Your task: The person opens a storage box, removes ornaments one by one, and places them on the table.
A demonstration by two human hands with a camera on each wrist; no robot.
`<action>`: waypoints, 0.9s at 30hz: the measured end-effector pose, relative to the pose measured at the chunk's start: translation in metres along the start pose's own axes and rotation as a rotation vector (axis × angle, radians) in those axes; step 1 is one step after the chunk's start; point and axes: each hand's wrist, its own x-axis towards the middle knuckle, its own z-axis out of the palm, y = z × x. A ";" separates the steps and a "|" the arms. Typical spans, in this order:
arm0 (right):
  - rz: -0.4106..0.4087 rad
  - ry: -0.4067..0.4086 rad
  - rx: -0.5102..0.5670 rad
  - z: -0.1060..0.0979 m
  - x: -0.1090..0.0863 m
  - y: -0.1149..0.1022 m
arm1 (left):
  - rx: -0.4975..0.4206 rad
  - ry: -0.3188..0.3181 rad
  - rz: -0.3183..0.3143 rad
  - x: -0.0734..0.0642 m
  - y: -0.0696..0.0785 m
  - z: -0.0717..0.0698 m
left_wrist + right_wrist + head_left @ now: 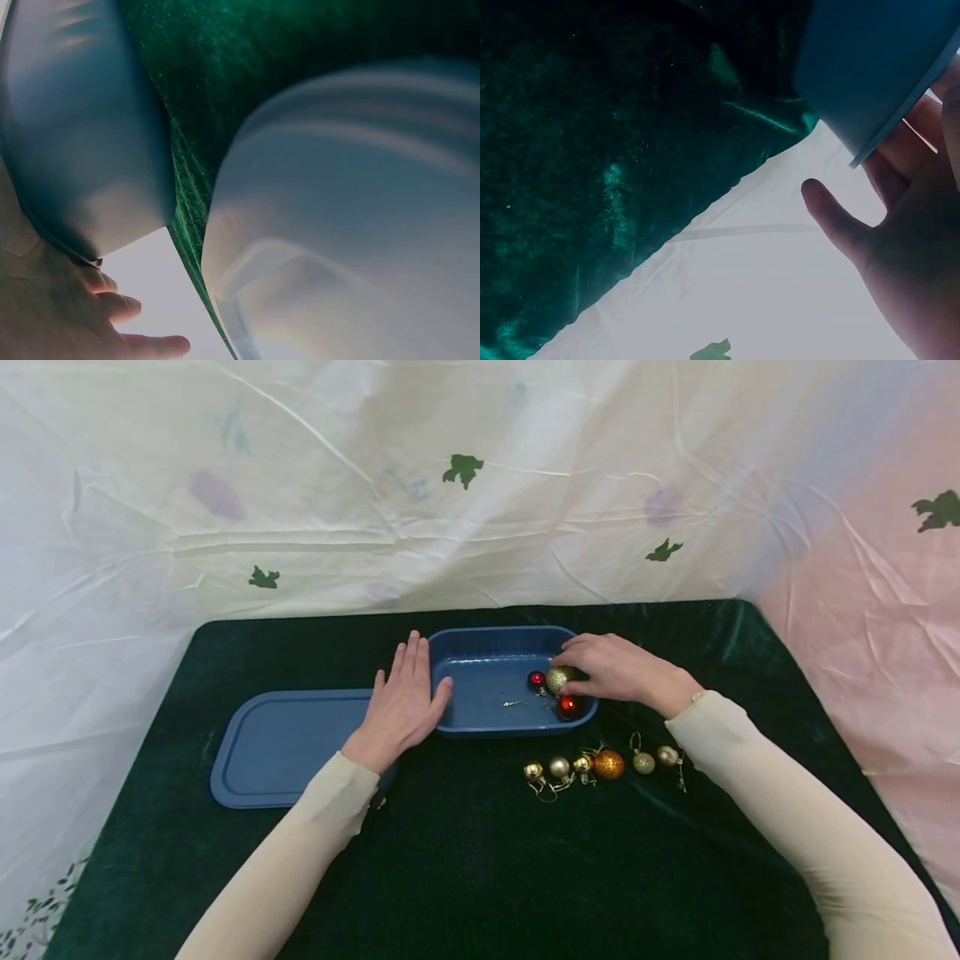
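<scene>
A blue rectangular tub (480, 639) stands on the dark green cloth (465, 860). My left hand (402, 697) rests flat with straight fingers against the tub's left wall (82, 150). My right hand (611, 666) reaches over the tub's right rim and pinches a gold glitter bauble (558, 677) inside it. Two red baubles (536, 679) (567, 705) lie in the tub beside it. In the right wrist view the tub's outer wall (870, 67) sits above my fingers (832, 214).
The tub's blue lid (277, 747) (352, 225) lies flat to the left. A row of several small gold baubles and one orange bauble (607, 765) lies on the cloth in front of the tub. A pale printed sheet (480, 485) hangs behind the table.
</scene>
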 end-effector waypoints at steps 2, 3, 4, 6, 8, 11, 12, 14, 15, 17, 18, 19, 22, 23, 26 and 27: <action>-0.016 0.008 0.004 0.001 0.001 0.000 | 0.001 0.001 -0.001 0.000 0.000 0.000; -0.021 0.015 0.009 0.001 0.001 0.000 | 0.003 0.000 -0.001 0.000 -0.001 0.000; -0.021 0.020 0.017 0.001 0.001 0.000 | 0.002 0.000 -0.002 0.000 -0.001 0.000; -0.015 0.033 0.038 0.002 0.002 0.000 | 0.002 0.000 -0.001 0.000 -0.001 0.000; 0.001 0.046 0.068 0.002 0.001 0.000 | 0.000 -0.001 0.000 0.000 -0.001 0.000; 0.032 0.064 0.119 0.002 -0.001 0.000 | -0.001 -0.002 0.004 0.000 0.000 0.000; 0.043 0.071 0.132 0.002 -0.002 0.000 | -0.002 -0.001 0.006 0.000 0.000 0.000; 0.053 0.090 0.152 0.001 -0.005 -0.001 | -0.006 0.002 0.008 0.000 0.001 0.000; 0.058 0.098 0.159 0.000 -0.006 -0.001 | -0.006 0.001 0.008 0.000 0.001 0.000; 0.067 0.116 0.163 -0.001 -0.009 -0.001 | -0.006 0.000 0.009 0.000 0.001 0.000; 0.069 0.125 0.166 -0.002 -0.010 -0.001 | -0.006 0.000 0.009 0.000 0.001 0.000; 0.070 0.136 0.170 -0.003 -0.012 -0.001 | -0.005 -0.001 0.008 0.001 0.001 0.000; 0.073 0.163 0.184 -0.005 -0.016 -0.002 | 0.002 0.000 0.009 0.001 0.001 0.000; 0.076 0.170 0.188 -0.005 -0.017 -0.002 | 0.003 0.002 0.008 0.001 0.001 0.001; 0.076 0.188 0.196 -0.007 -0.022 -0.002 | 0.004 0.002 0.005 0.002 0.001 0.001; 0.077 0.194 0.197 -0.007 -0.023 -0.003 | 0.004 0.003 0.005 0.002 0.002 0.002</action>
